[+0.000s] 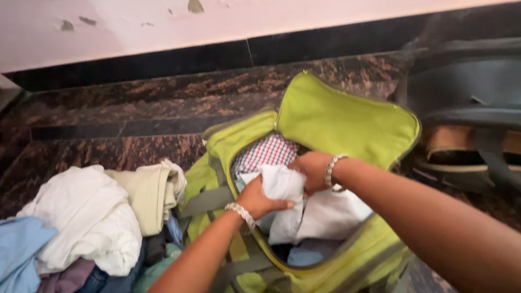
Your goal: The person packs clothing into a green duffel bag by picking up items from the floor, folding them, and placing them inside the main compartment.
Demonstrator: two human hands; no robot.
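Two hands working in one bag, so going left to right. Far left there's a heap of clothes [81, 228] on the dark marbled floor [108, 108]: a light blue piece [19, 244] at the edge, a big crumpled white garment [89, 217] on top, and a folded beige or pale khaki one [152, 192] leaning against the bag's side, with a few darker bits poking out underneath that I can't really make out.

Just beside the heap sits a lime green bag [336, 122] with grey straps, lying open with its flap flipped up toward the wall. Inside you can see a red and white checked shirt [266, 152] at the back and something bluish at the bottom.

The left hand [260, 198], beaded bracelet on the wrist, is closed around a white cloth [285, 187] from the near side, fingers wrapped into the fabric. The right hand [312, 171], also wearing a bracelet, is clutching the same white cloth from the far side, fingers curled in. So the cloth is bunched up between both hands, sitting in the bag's opening on top of the other stuff.

Far right, there's a dark grey bag or case [467, 92], blurry, touching or nearly touching the green flap.
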